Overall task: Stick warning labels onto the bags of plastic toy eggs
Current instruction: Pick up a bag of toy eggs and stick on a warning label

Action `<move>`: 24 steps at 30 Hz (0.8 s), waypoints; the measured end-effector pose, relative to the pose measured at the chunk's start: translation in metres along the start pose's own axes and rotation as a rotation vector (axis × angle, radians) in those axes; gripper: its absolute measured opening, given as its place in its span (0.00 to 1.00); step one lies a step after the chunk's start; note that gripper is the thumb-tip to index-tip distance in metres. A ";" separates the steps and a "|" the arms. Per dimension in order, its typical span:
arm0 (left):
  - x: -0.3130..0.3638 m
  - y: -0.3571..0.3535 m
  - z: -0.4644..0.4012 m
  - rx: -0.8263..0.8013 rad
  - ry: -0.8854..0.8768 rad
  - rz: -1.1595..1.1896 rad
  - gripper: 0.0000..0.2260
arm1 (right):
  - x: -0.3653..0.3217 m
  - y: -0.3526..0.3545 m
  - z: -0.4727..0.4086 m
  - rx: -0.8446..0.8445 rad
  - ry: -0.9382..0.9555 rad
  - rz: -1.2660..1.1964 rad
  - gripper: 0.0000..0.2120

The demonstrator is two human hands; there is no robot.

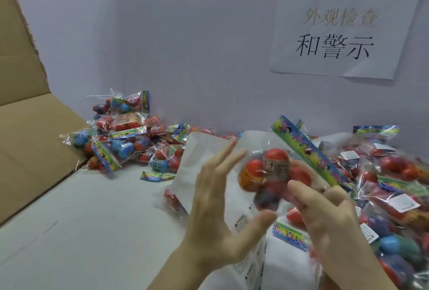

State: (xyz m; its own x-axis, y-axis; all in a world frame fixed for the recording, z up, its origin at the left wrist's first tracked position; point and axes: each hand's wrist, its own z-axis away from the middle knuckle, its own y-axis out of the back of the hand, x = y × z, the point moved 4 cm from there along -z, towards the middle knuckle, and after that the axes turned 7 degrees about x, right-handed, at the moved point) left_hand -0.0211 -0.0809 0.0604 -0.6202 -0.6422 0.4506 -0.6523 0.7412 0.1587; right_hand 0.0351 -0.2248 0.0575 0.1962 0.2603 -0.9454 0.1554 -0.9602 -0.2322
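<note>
Bag of eggs (276, 173): held up mid-scene, label (277, 166) on its front
Right hand (329, 217): gripped the bag's lower edge
Left hand (218, 206): fingers spread, holding nothing
Desk (81, 231): bag piles far left and right

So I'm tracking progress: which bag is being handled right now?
The bag of eggs held up by the right hand, label facing up; the others lie in piles.

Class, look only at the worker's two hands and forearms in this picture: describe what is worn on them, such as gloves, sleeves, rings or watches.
Nothing is worn. The left hand and the right hand are both bare, with no gloves, and no rings show on the fingers in view. Both forearms are uncovered down to the picture's lower edge, so no sleeve shows, and no watch or band sits on either wrist.
</note>
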 end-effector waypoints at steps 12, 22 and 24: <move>-0.014 -0.010 0.012 0.023 0.816 0.525 0.08 | 0.005 -0.013 0.000 -0.198 -0.074 -0.066 0.38; -0.012 -0.006 0.011 -0.121 0.840 0.495 0.13 | 0.000 -0.010 0.002 -0.085 -0.039 -0.012 0.16; -0.013 -0.007 0.010 -0.147 0.891 0.523 0.11 | 0.001 -0.008 0.001 -0.078 -0.041 0.007 0.20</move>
State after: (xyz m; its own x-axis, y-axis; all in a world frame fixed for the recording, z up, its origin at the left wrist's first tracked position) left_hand -0.0130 -0.0799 0.0443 -0.2247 0.0987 0.9694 -0.2987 0.9400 -0.1649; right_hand 0.0333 -0.2168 0.0579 0.1576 0.2477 -0.9559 0.2294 -0.9507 -0.2085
